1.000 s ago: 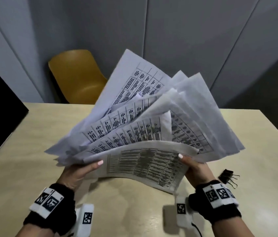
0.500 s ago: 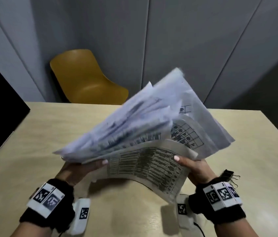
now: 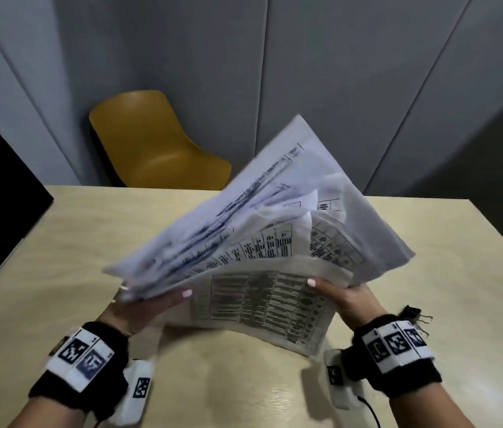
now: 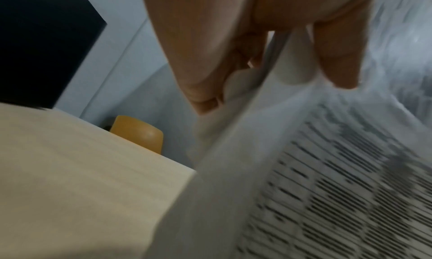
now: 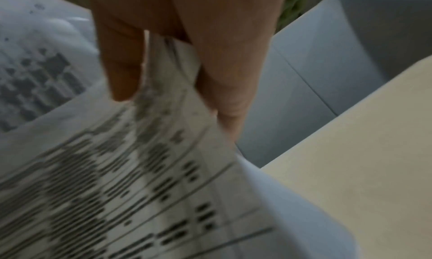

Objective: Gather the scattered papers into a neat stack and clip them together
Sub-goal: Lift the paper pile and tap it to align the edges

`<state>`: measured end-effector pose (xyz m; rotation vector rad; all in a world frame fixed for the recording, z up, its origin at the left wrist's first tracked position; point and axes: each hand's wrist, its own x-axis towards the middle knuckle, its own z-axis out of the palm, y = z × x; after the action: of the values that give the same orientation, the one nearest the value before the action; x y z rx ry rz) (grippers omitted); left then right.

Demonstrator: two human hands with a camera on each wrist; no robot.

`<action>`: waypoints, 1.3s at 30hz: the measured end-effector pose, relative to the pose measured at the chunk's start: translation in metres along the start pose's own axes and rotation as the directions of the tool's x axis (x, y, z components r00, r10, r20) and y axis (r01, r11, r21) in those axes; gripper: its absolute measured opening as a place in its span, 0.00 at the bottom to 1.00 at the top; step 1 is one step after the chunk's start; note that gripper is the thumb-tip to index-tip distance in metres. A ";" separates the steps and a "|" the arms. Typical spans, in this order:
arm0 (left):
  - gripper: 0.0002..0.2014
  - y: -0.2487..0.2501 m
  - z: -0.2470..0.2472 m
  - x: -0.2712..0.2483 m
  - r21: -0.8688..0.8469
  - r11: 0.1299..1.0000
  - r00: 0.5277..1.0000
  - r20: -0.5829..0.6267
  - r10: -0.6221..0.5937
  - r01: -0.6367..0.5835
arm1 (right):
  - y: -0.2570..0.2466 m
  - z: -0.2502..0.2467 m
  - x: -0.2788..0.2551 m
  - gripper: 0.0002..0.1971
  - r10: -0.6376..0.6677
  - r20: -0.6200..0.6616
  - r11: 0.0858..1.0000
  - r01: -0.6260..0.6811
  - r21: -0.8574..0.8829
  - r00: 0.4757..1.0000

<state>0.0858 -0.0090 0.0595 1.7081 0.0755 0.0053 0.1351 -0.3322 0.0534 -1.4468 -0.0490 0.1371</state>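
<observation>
Both hands pinch the papers (image 3: 262, 242) above the table (image 3: 58, 257) at frame centre, left hand (image 3: 142, 307) at the lower-left edge, right hand (image 3: 346, 299) at the lower-right; the sheets are fanned, so loosening both grips and tapping the bottom edges on the table should square them. The clip (image 3: 414, 313) lies at the right, just behind the right wrist, a chair (image 3: 151, 143) stands at upper left, and nothing blocks the tapping spot.

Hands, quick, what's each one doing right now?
Left hand: grips the left edge of the papers.
Right hand: grips their right edge, thumb on top.
</observation>
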 end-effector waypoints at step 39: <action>0.26 0.029 0.009 0.009 -0.726 0.664 0.960 -0.277 -0.042 -0.180 | 0.005 0.014 0.018 0.06 0.066 -0.097 0.992 -0.055 0.117 0.993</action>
<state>0.0970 -0.0216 0.0870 0.8564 0.1860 0.2973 0.1508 -0.3157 0.0494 -1.3394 0.0839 0.1147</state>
